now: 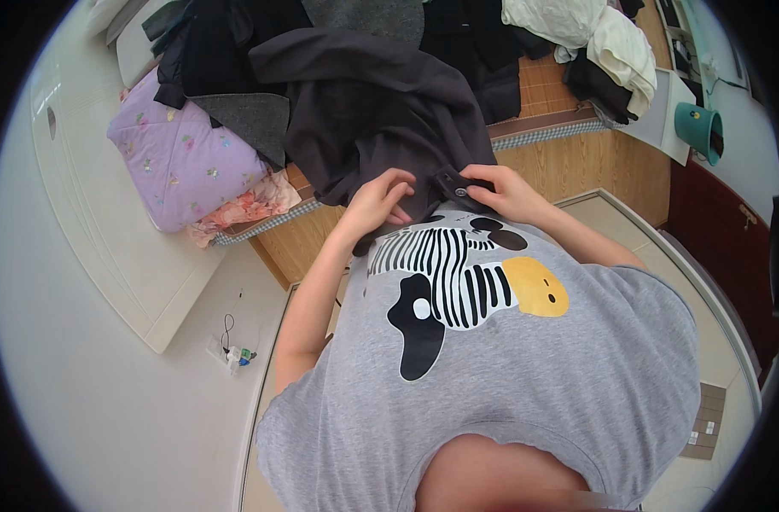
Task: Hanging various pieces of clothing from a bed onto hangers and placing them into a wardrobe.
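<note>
A dark grey-brown garment [389,102] lies crumpled over the bed's near edge and reaches down to the front of my body. My right hand [495,189] pinches a fold of it next to a round button [461,192]. My left hand [383,198] rests at the cloth a little to the left, fingers curled and thumb near the index finger. Whether the left fingers grip the fabric is not plain. The garment's lower part is hidden behind my hands and my grey T-shirt [492,371].
Dark clothes [236,51] are heaped on the bed. A folded lilac quilt [185,160] sits at the left, white garments [620,57] at the far right. A teal bin [696,128] is beyond the bed's wooden side [556,157]. Plugs [239,355] stick out from the left wall.
</note>
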Action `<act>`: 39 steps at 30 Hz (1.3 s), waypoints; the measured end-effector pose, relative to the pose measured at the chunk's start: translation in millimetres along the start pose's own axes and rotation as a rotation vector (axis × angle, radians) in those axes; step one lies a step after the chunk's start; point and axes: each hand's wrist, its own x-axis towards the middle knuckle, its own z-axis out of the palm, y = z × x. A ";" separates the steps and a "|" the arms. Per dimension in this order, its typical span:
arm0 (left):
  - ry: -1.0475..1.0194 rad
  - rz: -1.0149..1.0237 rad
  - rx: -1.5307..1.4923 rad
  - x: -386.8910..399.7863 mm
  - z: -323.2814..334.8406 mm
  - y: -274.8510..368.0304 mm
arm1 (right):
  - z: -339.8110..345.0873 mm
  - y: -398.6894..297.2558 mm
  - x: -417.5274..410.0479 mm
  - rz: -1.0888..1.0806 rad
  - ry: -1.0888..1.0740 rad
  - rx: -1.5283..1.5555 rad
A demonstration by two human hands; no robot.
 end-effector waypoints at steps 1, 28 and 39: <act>-0.059 -0.090 0.041 9.6 -6.0 -2.5 | 0.0 -1.9 -1.9 0.003 0.041 0.029; 0.899 0.819 0.681 15.1 12.6 29.3 | -13.1 -38.1 112.9 0.427 -0.157 0.322; 0.748 0.596 0.557 -28.4 7.0 62.7 | 10.1 -41.6 139.5 0.216 -0.024 0.364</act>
